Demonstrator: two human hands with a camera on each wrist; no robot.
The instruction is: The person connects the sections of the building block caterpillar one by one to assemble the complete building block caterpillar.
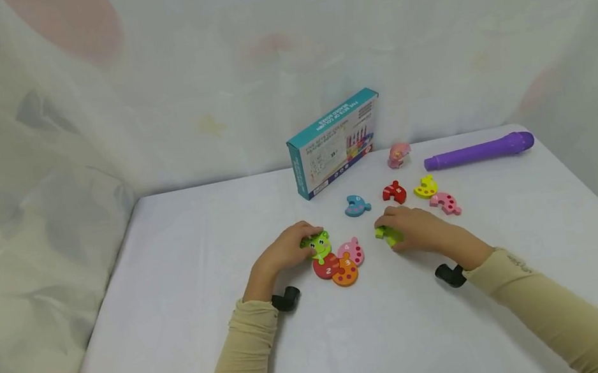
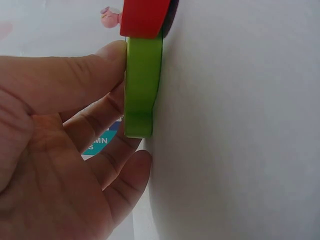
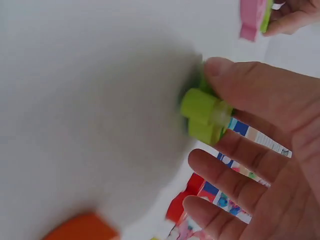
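My left hand [image 1: 288, 249] pinches the edge of a green smiling-face puzzle piece [image 1: 321, 246] between thumb and fingers; its green side [image 2: 140, 85] fills the middle of the left wrist view. Joined to it are a red piece marked 2 [image 1: 323, 269], an orange piece marked 3 [image 1: 345, 275] and a pink piece marked 4 [image 1: 350, 252], in a curved chain on the table. To the right of the chain, my right hand [image 1: 418, 230] grips a light green puzzle piece [image 3: 200, 112] by thumb and fingertips, close over the table. Part of that piece is hidden behind the fingers.
Loose puzzle pieces lie farther back: blue [image 1: 357, 207], red [image 1: 394, 192], yellow [image 1: 425, 187] and pink [image 1: 444, 203]. Behind them stand a teal and white box [image 1: 329, 153] and a small pink figurine [image 1: 399, 155]. A purple toy microphone [image 1: 479, 152] lies at the back right.
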